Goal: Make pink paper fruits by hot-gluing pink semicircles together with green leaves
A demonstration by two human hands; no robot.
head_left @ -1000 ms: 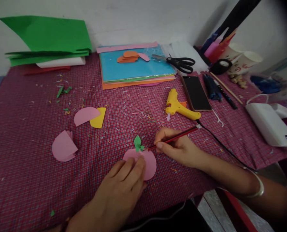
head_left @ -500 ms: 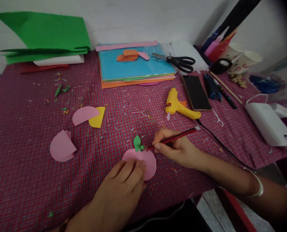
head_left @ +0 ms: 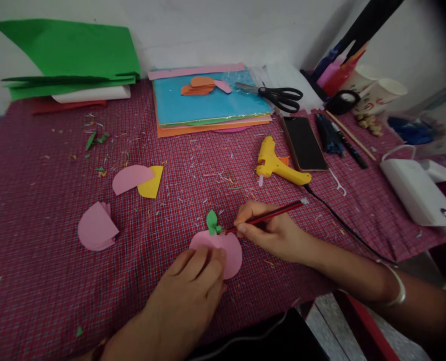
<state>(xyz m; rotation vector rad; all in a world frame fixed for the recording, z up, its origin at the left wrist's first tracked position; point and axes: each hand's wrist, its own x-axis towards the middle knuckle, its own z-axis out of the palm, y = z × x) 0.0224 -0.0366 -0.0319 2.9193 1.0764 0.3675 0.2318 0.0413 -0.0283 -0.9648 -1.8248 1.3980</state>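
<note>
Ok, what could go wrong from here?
The pencil in the right hand has its tip close to the green leaf, so it might crease or shift it. The left hand rests on the pink paper; if it slips, the paper could slide. The black cord runs near the right forearm, so a snag could drag the glue gun.

At six o'clock in the view, the pink paper cutout point(head_left: 233, 257) is showing a smooth, matt face, while the checked tablecloth point(head_left: 140, 260) is wrinkling as woven cloth. At four o'clock, the red-and-black pencil point(head_left: 272, 214) is looking smoothly painted and a metal bangle point(head_left: 401, 288) is gleaming. At three, the yellow glue gun point(head_left: 281, 169) is presenting smooth plastic; at two, the smartphone point(head_left: 304, 144) is showing a dark, glassy screen.
</note>
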